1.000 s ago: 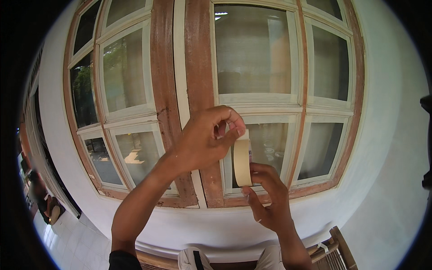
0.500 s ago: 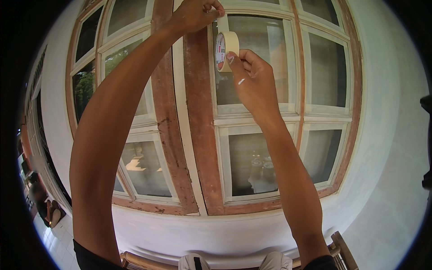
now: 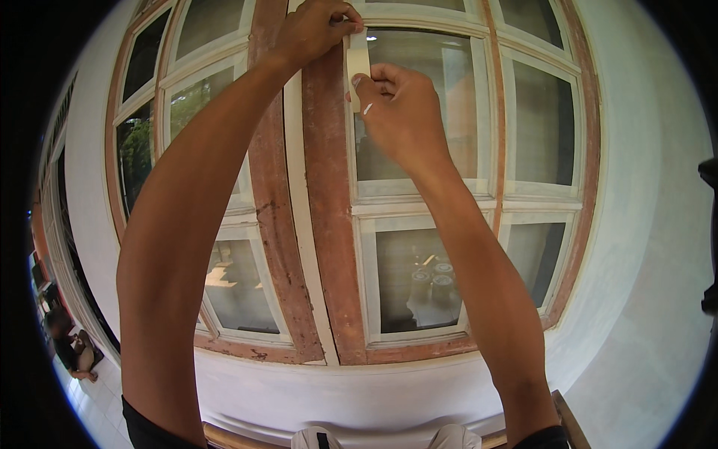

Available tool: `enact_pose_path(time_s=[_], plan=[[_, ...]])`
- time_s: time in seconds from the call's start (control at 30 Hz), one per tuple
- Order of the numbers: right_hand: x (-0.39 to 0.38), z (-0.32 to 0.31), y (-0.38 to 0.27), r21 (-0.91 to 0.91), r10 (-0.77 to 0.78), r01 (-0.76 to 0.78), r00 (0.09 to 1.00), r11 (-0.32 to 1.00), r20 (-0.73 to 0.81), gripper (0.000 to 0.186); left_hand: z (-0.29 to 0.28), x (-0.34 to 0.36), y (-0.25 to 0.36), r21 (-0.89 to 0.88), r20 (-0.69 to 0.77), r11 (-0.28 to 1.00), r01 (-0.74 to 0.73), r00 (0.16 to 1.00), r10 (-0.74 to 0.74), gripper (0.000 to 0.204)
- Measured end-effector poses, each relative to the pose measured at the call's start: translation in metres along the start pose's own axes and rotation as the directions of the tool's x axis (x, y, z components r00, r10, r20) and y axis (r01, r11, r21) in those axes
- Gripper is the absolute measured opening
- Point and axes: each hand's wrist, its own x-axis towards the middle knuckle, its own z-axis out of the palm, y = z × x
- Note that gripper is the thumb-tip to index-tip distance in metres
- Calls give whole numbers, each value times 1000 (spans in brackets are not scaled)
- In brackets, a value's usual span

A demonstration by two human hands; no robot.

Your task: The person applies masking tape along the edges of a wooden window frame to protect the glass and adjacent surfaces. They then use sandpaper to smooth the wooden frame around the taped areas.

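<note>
My right hand (image 3: 404, 112) grips a roll of cream masking tape (image 3: 359, 69), seen nearly edge-on, at the left side of a window pane (image 3: 419, 142). A short strip of tape (image 3: 360, 41) runs up from the roll to the pane's upper left corner. There the fingertips of my left hand (image 3: 318, 31) pinch together at its upper end. Both arms are raised against the brown wooden window frame (image 3: 327, 187). A white smear marks my right hand near the thumb.
Pale tape (image 3: 415, 343) borders several other panes. White wall (image 3: 636, 247) surrounds the window. Low in front, a wooden rail (image 3: 243, 438) lies beside my knees (image 3: 318, 438). At the far left a person (image 3: 71, 344) sits on the tiled floor (image 3: 93, 408).
My right hand has moved left with the roll, turning it edge-on and bringing it to the pane's left edge. My left hand has shifted slightly left and down, remaining near the upper corner.
</note>
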Motion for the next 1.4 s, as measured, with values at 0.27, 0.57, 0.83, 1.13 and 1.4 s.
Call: enact_pose_path(time_s=[0.27,0.57,0.83,1.13,1.4], plan=[[2,-4,-6,-99,9,-8,1000,995,10,32,9,-3,-4,-53,-71,999,-11,997,7,9],[12,-7,-10,-173,-24,26,1000,985,14,31,10,-7,4,-137,-71,986,93,992,-104,9],[15,-7,-11,-190,5,4,999,982,46,31,12,-8,3,-121,-97,988,93,990,-105,11],[17,-7,-12,-202,-2,8,1000,979,29,30,20,-9,-3,-97,-132,990,107,984,-119,13],[20,-10,-17,-184,27,-15,997,983,66,29,23,-7,-2,-70,-156,993,100,982,-110,15]])
